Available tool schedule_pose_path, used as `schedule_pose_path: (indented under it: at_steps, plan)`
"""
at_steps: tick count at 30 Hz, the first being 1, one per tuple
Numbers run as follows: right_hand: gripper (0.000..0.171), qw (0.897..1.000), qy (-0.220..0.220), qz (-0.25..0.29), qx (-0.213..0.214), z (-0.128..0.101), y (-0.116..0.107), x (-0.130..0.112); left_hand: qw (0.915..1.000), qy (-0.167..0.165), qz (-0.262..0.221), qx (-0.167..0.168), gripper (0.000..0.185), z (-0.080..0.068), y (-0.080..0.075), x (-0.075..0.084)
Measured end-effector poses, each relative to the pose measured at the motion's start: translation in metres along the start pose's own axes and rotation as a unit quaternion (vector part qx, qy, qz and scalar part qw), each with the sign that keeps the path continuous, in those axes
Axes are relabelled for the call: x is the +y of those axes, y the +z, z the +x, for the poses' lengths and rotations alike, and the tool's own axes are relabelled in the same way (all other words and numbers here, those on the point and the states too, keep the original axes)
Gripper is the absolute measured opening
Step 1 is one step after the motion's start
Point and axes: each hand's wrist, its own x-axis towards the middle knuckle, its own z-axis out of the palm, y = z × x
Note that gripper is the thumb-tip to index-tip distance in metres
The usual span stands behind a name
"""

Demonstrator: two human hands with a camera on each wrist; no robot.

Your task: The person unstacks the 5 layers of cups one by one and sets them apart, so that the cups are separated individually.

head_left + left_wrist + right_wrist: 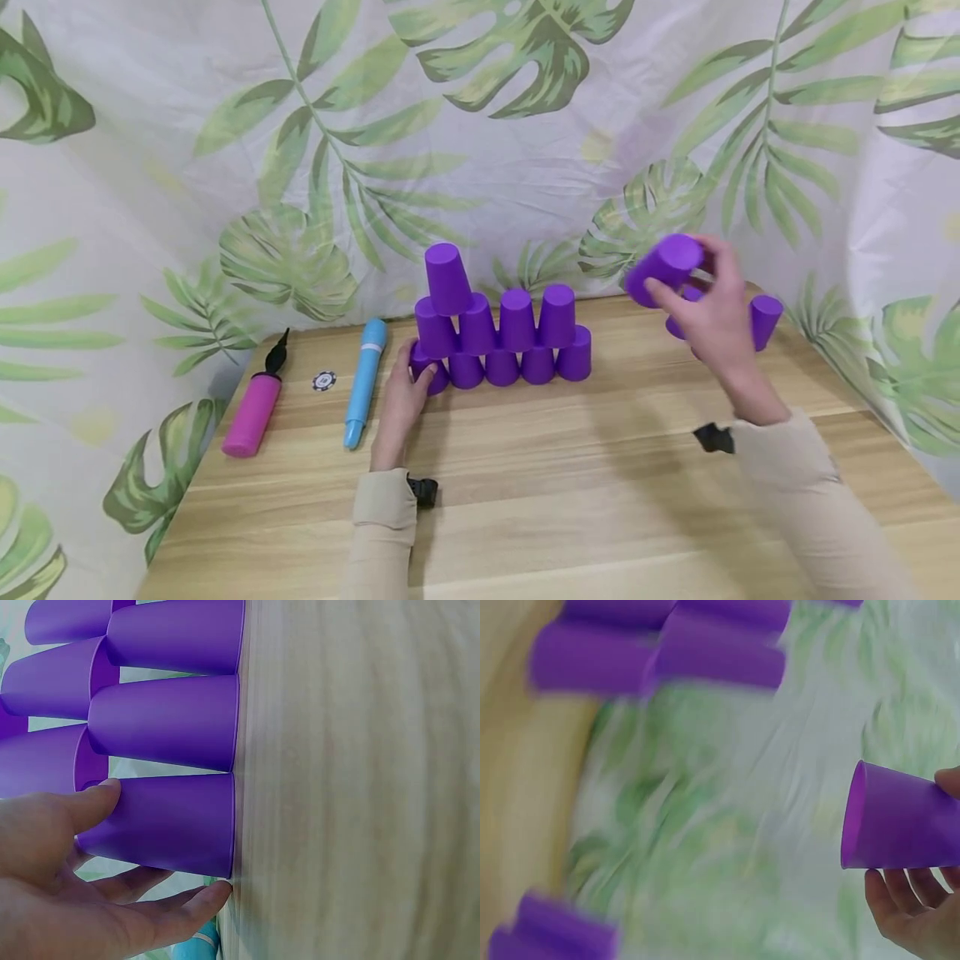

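Right now your right hand [712, 321] grips a purple cup [663, 267] tilted in the air, well right of the cup pyramid [502, 337] on the wooden surface [600, 467]. Your left hand [405, 396], fingers nearly straight, touches the pyramid's leftmost bottom cup [161, 825]. A few loose cups [765, 321] stand behind your right hand.

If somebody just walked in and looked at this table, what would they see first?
Probably the wall of purple cups stacked upside down in the middle of the wooden table. Next, the right hand lifting one more purple cup in the air to the right, while the left hand steadies the bottom left cup. A pink pump lies far left.
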Motion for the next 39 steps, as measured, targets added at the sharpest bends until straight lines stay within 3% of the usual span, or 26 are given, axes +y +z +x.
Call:
schedule_pose_path:
  at_steps: [3, 8, 14, 23, 39]
  plan:
    - [0.066, 0.997, 0.062, -0.034, 0.041, -0.006, -0.035, 0.026, 1.0000, -0.001, 0.002, -0.004, 0.060, 0.001, 0.000, -0.001]
    - [0.068, 0.981, 0.153, -0.085, 0.078, -0.021, -0.085, 0.065, 1.0000, 0.001, 0.000, -0.006, 0.060, 0.002, -0.001, -0.002]
    - [0.074, 0.963, 0.220, -0.143, 0.059, -0.035, -0.106, 0.111, 1.0000, -0.001, 0.004, -0.001, 0.060, 0.002, -0.008, -0.001]
    - [0.081, 0.956, 0.230, -0.183, -0.009, -0.039, -0.108, 0.161, 0.9999, -0.001, 0.007, -0.010, 0.060, 0.002, -0.002, -0.003]
    - [0.071, 0.961, 0.191, -0.183, -0.077, -0.032, -0.107, 0.182, 0.9999, 0.008, -0.003, -0.005, 0.060, 0.003, -0.001, -0.003]
